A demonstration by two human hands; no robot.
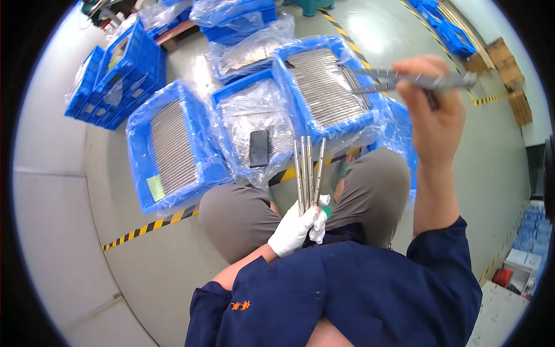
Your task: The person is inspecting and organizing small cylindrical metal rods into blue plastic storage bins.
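My left hand (293, 231), in a white glove, is closed around the lower ends of several slim metal rods (304, 176) with small holes along them. They stand fanned out between my knees, and a bit of green shows beside the glove. My bare right hand (432, 110) is raised at the right, its fingers pinching long grey metal rods (442, 81). These are blurred; two ends spread apart toward the left, over the right-hand blue crate (365, 118). Rows of similar rods (324, 87) lie in that plastic-lined crate.
A left crate (136, 156) holds more rods and a yellow-green note (155, 188). On the middle crate's plastic sheet (240, 118) lies a black phone (259, 148). Stacked blue crates (139, 75) stand far left. Black-and-yellow tape (144, 229) marks the floor; cardboard boxes (504, 61) stand far right.
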